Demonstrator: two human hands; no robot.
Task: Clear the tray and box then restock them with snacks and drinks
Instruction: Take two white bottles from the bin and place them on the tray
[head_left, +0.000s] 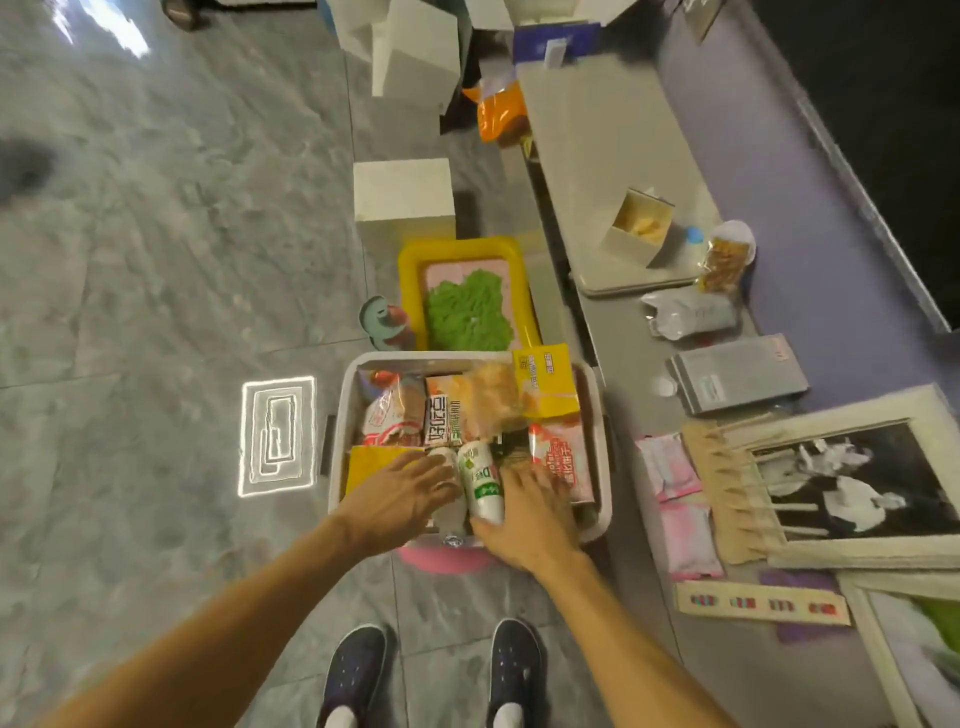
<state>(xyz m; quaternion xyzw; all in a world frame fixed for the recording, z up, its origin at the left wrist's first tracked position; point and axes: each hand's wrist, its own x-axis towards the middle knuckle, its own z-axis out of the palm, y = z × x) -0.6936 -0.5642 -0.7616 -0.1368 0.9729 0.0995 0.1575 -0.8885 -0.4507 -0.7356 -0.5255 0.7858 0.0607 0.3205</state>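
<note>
A white plastic box (337, 415) stands on the floor in front of me, packed with snack packets and drinks. A white and green drink bottle (482, 480) lies at its near end, beside a second, clear bottle (451, 514). My left hand (400, 496) lies flat over the clear bottle and a yellow packet (369, 462), fingers spread. My right hand (530, 514) rests against the right side of the white and green bottle, fingers over a pink packet (563, 457). Whether either hand grips anything is unclear. A yellow tray (410, 270) with green and pink contents sits just beyond the box.
A yellow snack bag (545, 382) leans over the box's far right corner. White blocks (402, 200) stand beyond the tray. To the right, a low ledge holds a small open carton (641, 226), packets, wooden sticks (727, 483) and a framed picture (852, 478). My feet are below the box.
</note>
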